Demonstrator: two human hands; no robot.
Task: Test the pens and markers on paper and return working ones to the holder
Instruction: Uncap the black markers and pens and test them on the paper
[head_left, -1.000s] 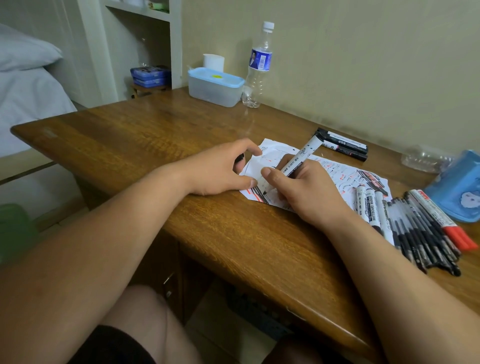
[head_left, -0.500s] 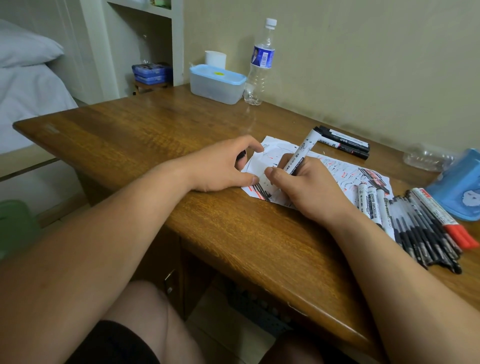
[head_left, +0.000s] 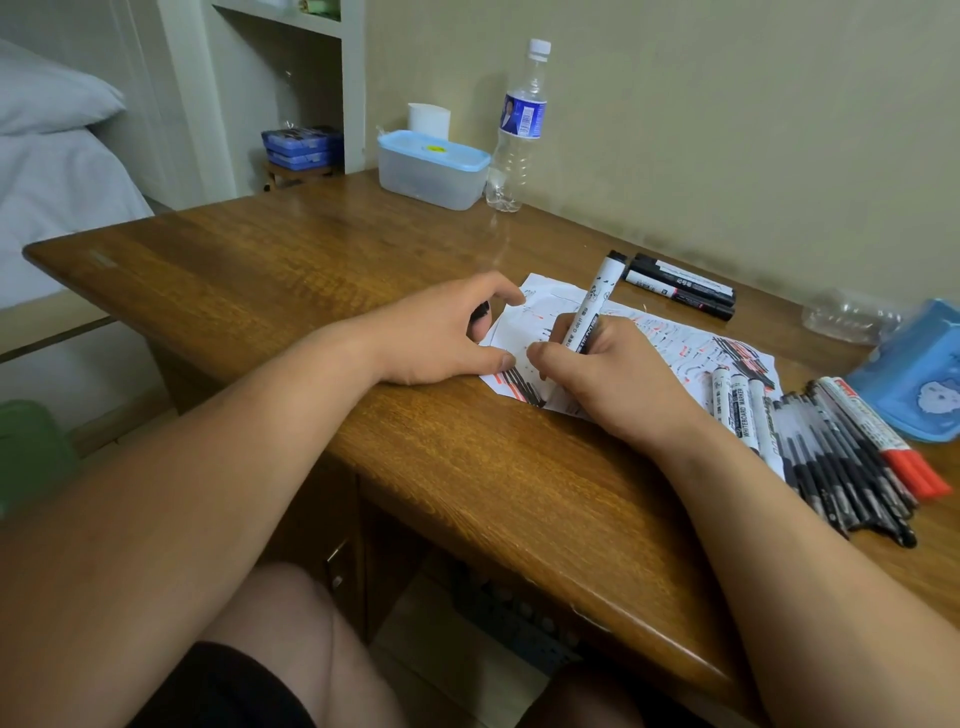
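My right hand grips a white marker, its tip down on the scribbled paper and hidden by my fingers. My left hand rests on the paper's left edge with thumb and forefinger, and a small black cap is tucked in its curled fingers. To the right of the paper lie three white markers, several black pens and red-capped markers. A blue pen holder lies at the far right. Two black markers lie behind the paper.
A lidded plastic box, a white cup and a water bottle stand at the desk's back by the wall. A crumpled clear wrapper lies near the holder. The desk's front edge runs just below my wrists.
The marker in my right hand has tilted more upright while its tip stays on the paper. My left hand has stayed on the paper's edge.
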